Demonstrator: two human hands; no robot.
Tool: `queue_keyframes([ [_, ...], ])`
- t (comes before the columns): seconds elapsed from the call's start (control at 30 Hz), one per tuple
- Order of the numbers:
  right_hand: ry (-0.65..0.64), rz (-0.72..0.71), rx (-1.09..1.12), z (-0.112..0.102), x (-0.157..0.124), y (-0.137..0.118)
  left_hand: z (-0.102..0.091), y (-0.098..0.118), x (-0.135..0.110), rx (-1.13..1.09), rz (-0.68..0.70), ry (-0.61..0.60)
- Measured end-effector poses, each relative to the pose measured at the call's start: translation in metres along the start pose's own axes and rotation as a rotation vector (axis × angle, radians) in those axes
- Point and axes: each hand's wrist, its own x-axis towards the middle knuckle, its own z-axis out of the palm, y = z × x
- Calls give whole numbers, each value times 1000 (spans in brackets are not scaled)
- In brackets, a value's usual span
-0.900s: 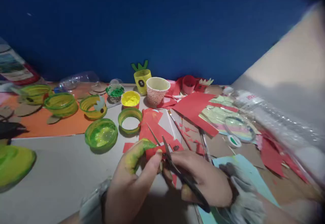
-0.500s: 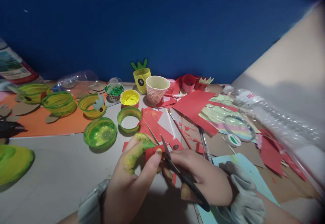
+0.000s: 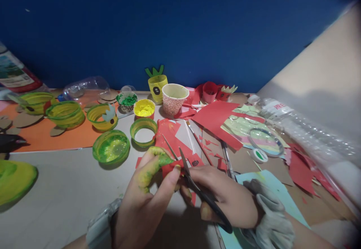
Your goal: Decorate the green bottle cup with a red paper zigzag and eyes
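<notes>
Between the thumb and forefinger of my left hand is pinched a small piece of red paper; green and yellow paint smears those fingers. My right hand is closed round black-handled scissors. The scissor blades are parted and point up and away from me, right beside the red piece. Whether they touch the paper I cannot tell. Beyond my hands lie red paper sheets and a green-painted ring. A green and yellow painted bottle base sits to the left.
Paint cups, one yellow and one green, stand behind, near a patterned paper cup. A paintbrush lies among red scraps. At right are a clear plastic bottle and blue paper. Painted rings rest on orange paper.
Both hands stay almost in place. The scissor blades have shifted very slightly, and the red piece remains in the left fingers.
</notes>
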Motion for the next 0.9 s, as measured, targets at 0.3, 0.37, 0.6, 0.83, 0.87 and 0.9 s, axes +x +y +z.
queue_keyframes([
  [0.3, 14, -17, 85, -1, -1, 1, 2, 7, 0, -2, -55, 34],
  [0.37, 19, -16, 76, 0, -2, 1, 1, 8, 1, 3, -58, 40],
  [0.6, 10, -17, 55, 0, -2, 3, 1, 6, 0, 62, -59, 29],
  [0.83, 26, -21, 44, 0, -3, 2, 0, 2, -2, 118, -22, 10],
  [0.87, 15, -24, 43, 0, -3, 2, 0, 2, -2, 118, -23, 10],
  [0.9, 2, -24, 42, 0, -3, 2, 0, 2, -2, 119, -26, 13],
])
